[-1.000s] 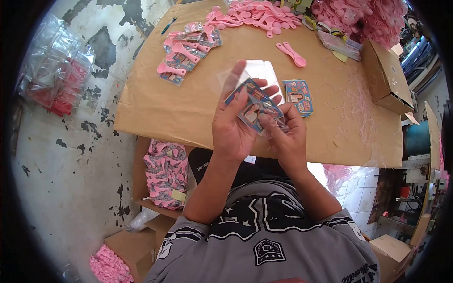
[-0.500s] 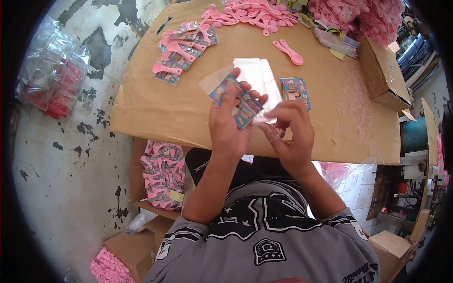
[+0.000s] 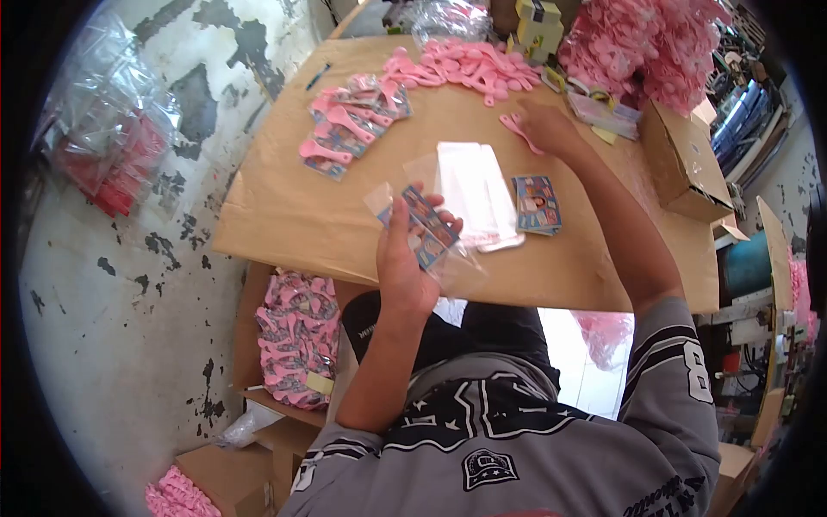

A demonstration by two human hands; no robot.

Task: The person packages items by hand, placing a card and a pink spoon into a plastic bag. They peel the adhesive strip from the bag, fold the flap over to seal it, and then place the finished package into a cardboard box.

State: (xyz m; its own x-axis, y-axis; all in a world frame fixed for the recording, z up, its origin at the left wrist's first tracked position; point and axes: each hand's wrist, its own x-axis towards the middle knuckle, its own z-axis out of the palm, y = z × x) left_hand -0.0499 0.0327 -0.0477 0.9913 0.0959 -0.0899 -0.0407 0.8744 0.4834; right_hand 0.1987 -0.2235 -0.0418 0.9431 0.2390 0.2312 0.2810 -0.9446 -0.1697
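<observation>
Cardboard-covered table (image 3: 284, 215) is taking up most of the view. We are pinching a clear bag (image 3: 458, 257) with a printed card (image 3: 428, 231) inside in our left hand (image 3: 403, 269), close to us. Our right hand (image 3: 549, 129) is resting well apart on a pink spoon (image 3: 514, 129), and we cannot tell its grip. Held one-handed, the slack bag could be sagging and letting the card slip out.

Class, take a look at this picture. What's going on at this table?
A person sits at a cardboard-covered table. The left hand holds up a clear bag with a printed card inside. The right hand is stretched out onto two loose pink spoons at the far side; whether it grips them is unclear. On the table lie a stack of empty bags, a stack of cards and bagged spoon packets.
</observation>
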